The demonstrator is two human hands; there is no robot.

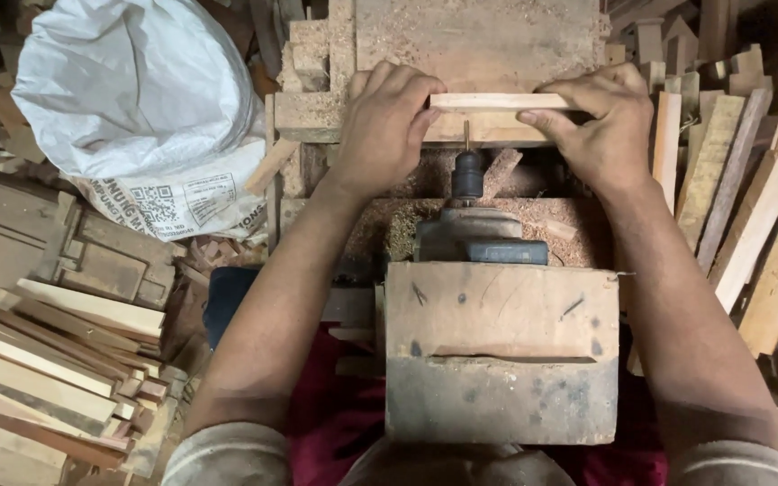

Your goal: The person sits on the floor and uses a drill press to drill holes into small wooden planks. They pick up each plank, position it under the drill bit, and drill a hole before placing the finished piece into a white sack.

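While you hold the thin wood strip (497, 102) flat across the sawdust-covered bench (479, 40), it sits just ahead of the drill bit (466, 135) on the fixed drill (467, 175); whether the tip touches the wood is hard to tell. This looks like the boring step, so your next move calls for steady, even pressure. Your left hand (384, 126) and right hand (601, 121) each pinch one end, fingers curled over, forearms either side of the wooden block (502, 351).

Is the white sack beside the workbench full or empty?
Full, or nearly: the white sack bulges, rounded and taut, with its top bunched closed. What fills it cannot be seen.
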